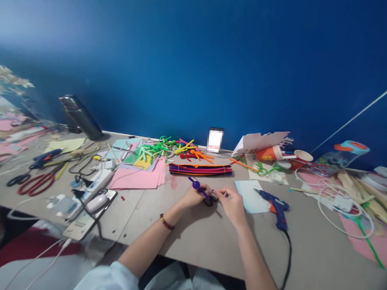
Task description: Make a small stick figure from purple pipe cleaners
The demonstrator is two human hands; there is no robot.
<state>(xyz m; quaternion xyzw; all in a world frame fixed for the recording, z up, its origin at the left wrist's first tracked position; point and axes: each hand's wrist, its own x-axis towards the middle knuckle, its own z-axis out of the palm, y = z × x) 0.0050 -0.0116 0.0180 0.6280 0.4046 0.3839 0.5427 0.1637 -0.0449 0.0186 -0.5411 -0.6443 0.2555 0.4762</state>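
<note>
My left hand (193, 196) is closed around a purple pipe cleaner piece (197, 185) with small loops, just above the grey table (187, 241). A bead bracelet sits on that wrist. My right hand (232, 203) pinches the other end of the same piece, where a dark twisted part (209, 201) lies between my fingers. A flat bundle of pipe cleaners (200, 169) in purple, red and orange lies just beyond both hands.
A blue glue gun (276, 208) rests on a pale paper sheet right of my hands, cord trailing off the front edge. Pink paper (139, 176), bent pipe cleaner figures, a power strip (92, 187) and red scissors (37, 183) lie left. Paper cups (271, 153) stand at the back right.
</note>
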